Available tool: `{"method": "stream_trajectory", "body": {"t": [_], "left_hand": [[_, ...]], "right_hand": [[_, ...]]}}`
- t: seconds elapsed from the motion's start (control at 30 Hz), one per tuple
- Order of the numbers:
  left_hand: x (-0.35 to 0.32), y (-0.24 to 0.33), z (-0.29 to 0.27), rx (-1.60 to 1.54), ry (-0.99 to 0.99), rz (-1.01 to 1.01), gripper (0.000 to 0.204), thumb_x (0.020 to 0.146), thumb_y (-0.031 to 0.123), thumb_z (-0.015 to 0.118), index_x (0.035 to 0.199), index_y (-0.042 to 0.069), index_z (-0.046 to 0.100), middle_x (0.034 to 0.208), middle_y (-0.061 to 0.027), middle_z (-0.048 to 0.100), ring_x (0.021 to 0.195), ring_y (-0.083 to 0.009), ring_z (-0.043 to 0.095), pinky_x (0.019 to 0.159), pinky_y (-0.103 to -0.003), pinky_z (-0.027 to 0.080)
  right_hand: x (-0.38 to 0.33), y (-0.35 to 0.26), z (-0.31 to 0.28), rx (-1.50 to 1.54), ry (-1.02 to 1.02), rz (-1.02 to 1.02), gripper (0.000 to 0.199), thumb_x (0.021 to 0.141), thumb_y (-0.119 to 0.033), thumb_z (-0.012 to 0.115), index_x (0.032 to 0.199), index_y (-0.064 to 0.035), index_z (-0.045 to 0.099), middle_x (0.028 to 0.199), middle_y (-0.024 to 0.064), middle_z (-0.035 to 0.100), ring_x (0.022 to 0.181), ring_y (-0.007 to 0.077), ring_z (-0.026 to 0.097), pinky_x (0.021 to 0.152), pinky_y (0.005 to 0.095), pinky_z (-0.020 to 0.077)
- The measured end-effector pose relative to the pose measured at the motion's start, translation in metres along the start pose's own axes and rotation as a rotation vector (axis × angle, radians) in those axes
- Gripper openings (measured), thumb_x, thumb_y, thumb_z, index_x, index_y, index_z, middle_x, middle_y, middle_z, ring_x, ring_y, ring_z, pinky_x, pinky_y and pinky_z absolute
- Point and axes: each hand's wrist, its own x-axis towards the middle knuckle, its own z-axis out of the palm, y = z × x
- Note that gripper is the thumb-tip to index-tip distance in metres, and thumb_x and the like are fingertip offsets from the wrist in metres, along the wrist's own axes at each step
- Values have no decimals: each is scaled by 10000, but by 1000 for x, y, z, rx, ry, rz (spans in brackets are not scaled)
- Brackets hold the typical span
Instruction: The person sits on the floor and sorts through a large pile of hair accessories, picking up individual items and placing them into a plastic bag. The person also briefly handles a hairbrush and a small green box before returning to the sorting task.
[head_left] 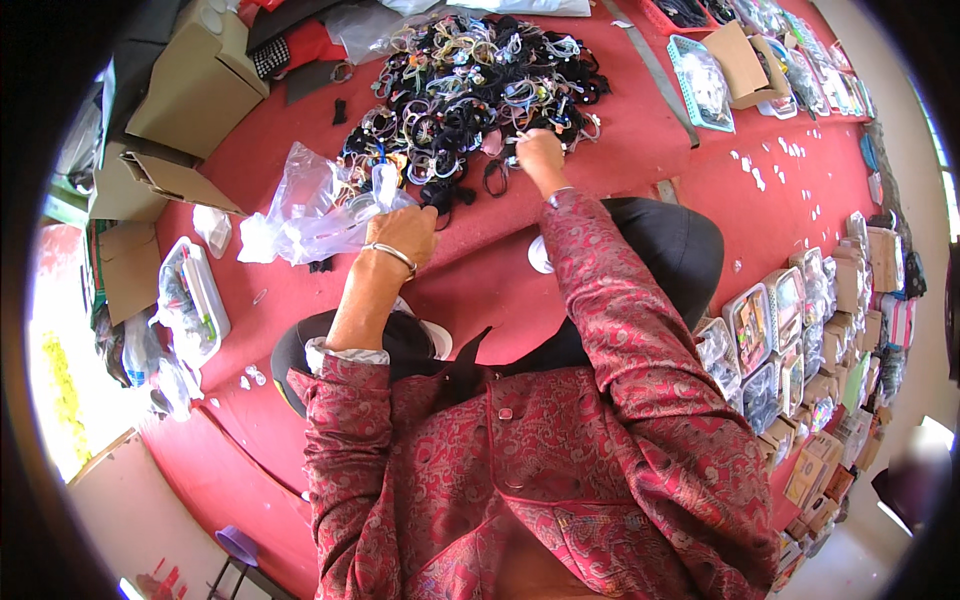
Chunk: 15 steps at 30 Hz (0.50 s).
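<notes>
A big heap of hair ties, mostly black with pale and coloured ones mixed in, lies on the red floor covering in front of me. My left hand, a silver bangle at its wrist, is closed on a clear plastic bag at the heap's near left edge. Some hair ties show against the bag's upper edge. At the heap's near right side, my right hand has its fingers drawn together among the hair ties. What lies between those fingertips is too small to make out.
Cardboard boxes stand at the left, with a white basket of packets nearer. A turquoise basket and an opened carton sit at the far right. Stacked bins line the right side; white scraps dot the floor.
</notes>
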Motion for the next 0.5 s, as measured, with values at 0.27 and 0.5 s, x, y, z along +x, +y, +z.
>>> {"method": "stream_trajectory", "body": {"t": [0.27, 0.5], "left_hand": [[-11, -8, 5, -17, 43, -34, 259, 799, 259, 524, 941, 51, 582, 919, -151, 617, 873, -315, 599, 721, -420, 476], [-11, -6, -7, -32, 48, -132, 266, 797, 253, 526, 992, 75, 564, 934, -150, 613, 895, -306, 593, 730, -455, 462]], "right_hand": [[1, -5, -98, 1319, -384, 459, 168, 796, -198, 559, 782, -42, 619, 658, 17, 598, 448, 45, 447, 377, 182, 319], [35, 0, -147, 1486, -574, 424, 202, 866, -226, 508, 841, -47, 599, 593, -32, 504, 425, 35, 377, 348, 173, 272]]}}
